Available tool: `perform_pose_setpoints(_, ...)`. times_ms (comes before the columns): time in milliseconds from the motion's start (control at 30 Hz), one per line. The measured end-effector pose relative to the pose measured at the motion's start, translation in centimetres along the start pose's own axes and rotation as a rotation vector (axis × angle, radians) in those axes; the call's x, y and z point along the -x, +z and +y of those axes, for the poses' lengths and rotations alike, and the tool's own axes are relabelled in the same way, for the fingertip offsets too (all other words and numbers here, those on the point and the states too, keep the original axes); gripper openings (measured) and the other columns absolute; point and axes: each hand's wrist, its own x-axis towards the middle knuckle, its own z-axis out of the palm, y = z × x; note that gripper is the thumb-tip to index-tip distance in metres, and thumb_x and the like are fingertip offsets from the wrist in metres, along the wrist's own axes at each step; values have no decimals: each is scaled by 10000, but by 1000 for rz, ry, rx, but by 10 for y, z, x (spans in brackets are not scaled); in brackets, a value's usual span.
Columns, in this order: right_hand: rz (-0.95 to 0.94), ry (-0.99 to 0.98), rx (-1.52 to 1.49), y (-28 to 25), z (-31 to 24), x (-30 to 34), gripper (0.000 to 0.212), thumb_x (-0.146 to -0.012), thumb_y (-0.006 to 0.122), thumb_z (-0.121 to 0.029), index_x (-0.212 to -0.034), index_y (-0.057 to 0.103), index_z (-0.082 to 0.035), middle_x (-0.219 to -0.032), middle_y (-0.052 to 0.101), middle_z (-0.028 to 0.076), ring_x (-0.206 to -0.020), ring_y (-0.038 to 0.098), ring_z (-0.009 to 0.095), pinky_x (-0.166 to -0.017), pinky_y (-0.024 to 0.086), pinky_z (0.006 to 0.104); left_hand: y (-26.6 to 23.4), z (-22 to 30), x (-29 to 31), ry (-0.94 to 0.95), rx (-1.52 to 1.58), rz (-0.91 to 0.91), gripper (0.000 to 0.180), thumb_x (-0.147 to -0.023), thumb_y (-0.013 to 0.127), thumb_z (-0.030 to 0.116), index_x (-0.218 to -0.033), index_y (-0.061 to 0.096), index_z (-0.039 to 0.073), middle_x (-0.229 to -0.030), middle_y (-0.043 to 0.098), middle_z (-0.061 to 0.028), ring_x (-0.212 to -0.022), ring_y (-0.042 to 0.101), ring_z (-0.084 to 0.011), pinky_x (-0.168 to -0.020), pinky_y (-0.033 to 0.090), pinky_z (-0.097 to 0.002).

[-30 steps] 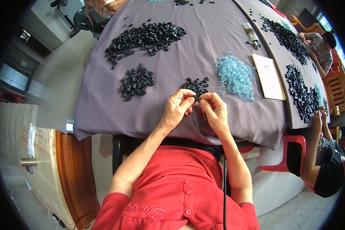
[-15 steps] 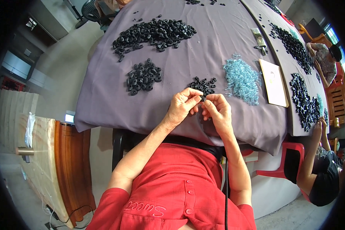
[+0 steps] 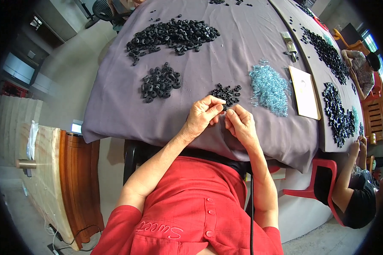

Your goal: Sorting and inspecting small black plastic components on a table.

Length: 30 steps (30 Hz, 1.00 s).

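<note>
I had both hands meeting over the near edge of the table (image 3: 127, 106), fingertips together. My left hand (image 3: 201, 117) and right hand (image 3: 240, 124) each pinched narrow on one small black part (image 3: 224, 109), which sat right between the two grips, too small for me to tell its long axis. The little black pile (image 3: 226, 92) lay just beyond my fingertips, about equally near both hands; the blue beads (image 3: 269, 87) lay farther right, nearer my right hand.
</note>
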Motion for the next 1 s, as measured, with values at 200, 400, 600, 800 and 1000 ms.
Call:
perform_pose_setpoints(200,31,-113,103,2,13,-6,214,-919,512,-156,-746,532,-31,-575,488,-22,-515,406,46,-473,330,215,-2,0,0,-7,-14,18,130,-912,576,121,-1013,629,60,-635,544,25,-529,465,-37,-477,388,-183)
perform_pose_setpoints(400,76,-121,154,5,15,-3,211,-909,512,-147,-740,525,-21,-566,473,-16,-523,409,52,-484,334,226,2,3,3,12,-78,42,109,-900,590,99,-987,640,58,-628,541,32,-526,454,-29,-474,384,-179)
perform_pose_setpoints(600,103,-147,222,5,13,-1,203,-907,518,-137,-735,521,-29,-564,468,-16,-528,412,54,-490,340,229,0,2,4,60,-169,39,101,-885,613,108,-973,646,73,-668,579,38,-540,497,-19,-471,413,-185)
perform_pose_setpoints(800,115,-163,303,4,11,-2,167,-879,557,-134,-779,542,0,-574,539,100,-509,512,170,-516,422,315,2,4,5,96,-208,49,105,-886,608,106,-978,650,76,-667,584,39,-551,503,-22,-493,425,-186)
perform_pose_setpoints(1000,80,-163,236,10,2,3,166,-898,535,-111,-786,537,12,-615,592,103,-540,569,164,-535,453,309,7,3,2,32,-81,74,145,-916,572,151,-1019,650,86,-646,553,49,-562,483,-21,-512,406,-173)
